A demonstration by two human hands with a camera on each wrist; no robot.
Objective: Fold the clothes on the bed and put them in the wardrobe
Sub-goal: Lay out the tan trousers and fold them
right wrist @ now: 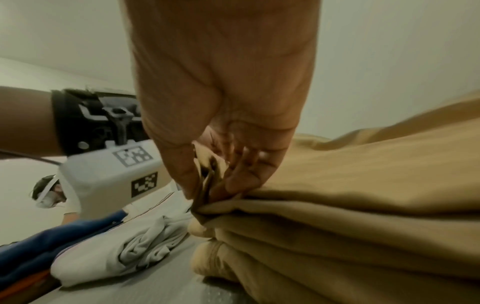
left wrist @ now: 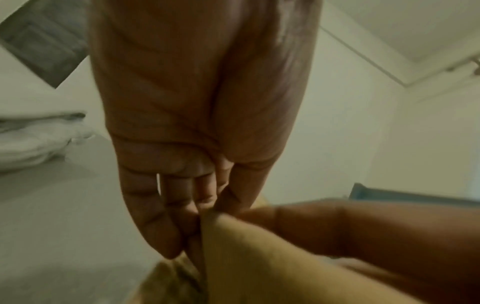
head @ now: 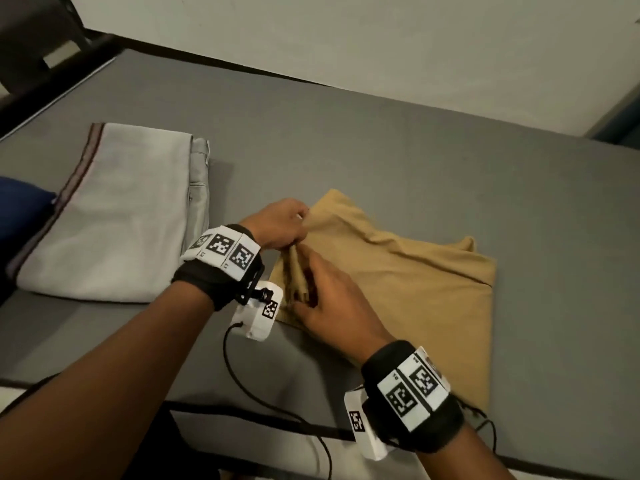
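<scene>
Clothes half done: grey stack [head: 114, 216] folded far left; both hands, left hand [head: 280, 225] and right hand [head: 332, 299], pinch the tan garment's [head: 398, 289] near-left edge; wardrobe trip remains.

— Left hand [head: 277, 225]: fingertips buried behind the tan garment [head: 398, 289] fold in the head view. Left wrist view too blurred to count layers.

— Noted. Right hand [head: 332, 299]: palm covers the gathered edge; fingertips out of sight from above.

— Blue item [head: 20, 209] cut by the left edge; can't tell what it is.

— Grey folded pile [head: 110, 216]: its lower layers are hidden under the top piece.

— Right wrist view: orange scrap [right wrist: 18, 286] clipped at the corner, unidentifiable. The tan garment runs off the right edge there.
</scene>
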